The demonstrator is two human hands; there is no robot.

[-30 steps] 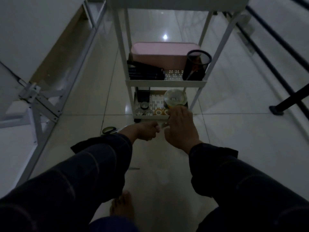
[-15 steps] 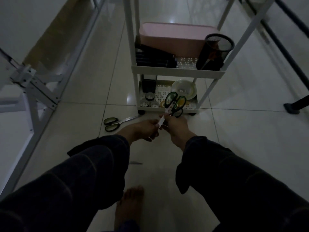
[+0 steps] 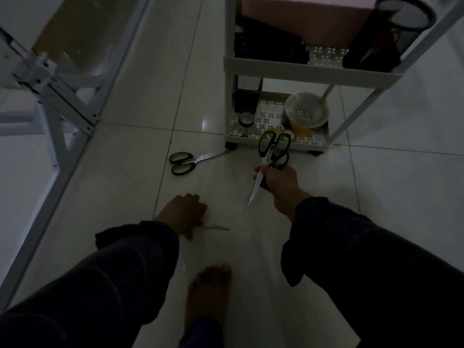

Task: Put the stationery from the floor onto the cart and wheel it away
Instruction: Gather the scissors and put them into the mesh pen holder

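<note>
On the pale tiled floor, in front of the white cart (image 3: 311, 69), the person bends low and gathers stationery. Their right hand (image 3: 281, 183) is curled round a pair of green-handled scissors (image 3: 272, 156), gripping them at the middle so that the handles point toward the cart and the blade tip points down and back to the person. The left hand (image 3: 184, 213) is down at the floor over a thin pointed tool (image 3: 217, 227), with the fingers bent. It touches the near end of this tool, but I cannot tell if it already pinches it or only reaches for it, because the light is weak.

A second pair of scissors (image 3: 190, 160) lies flat on the tiles, just beside the left front wheel of the cart, and no hand is near it. The bottom shelf of the cart holds several tape rolls (image 3: 246, 119) and a clear round lid (image 3: 306, 110). The middle shelf holds a black mesh cup (image 3: 384, 36) and a pink box (image 3: 306, 21).

I judge that the collecting step is only half done. Next, I think the left hand must close well on the thin tool and lift it. The scissors in the right hand then need a free place on a shelf, laid with the blade away from the fingers. After this the other scissors remain, and only then can the cart be wheeled away.
</note>
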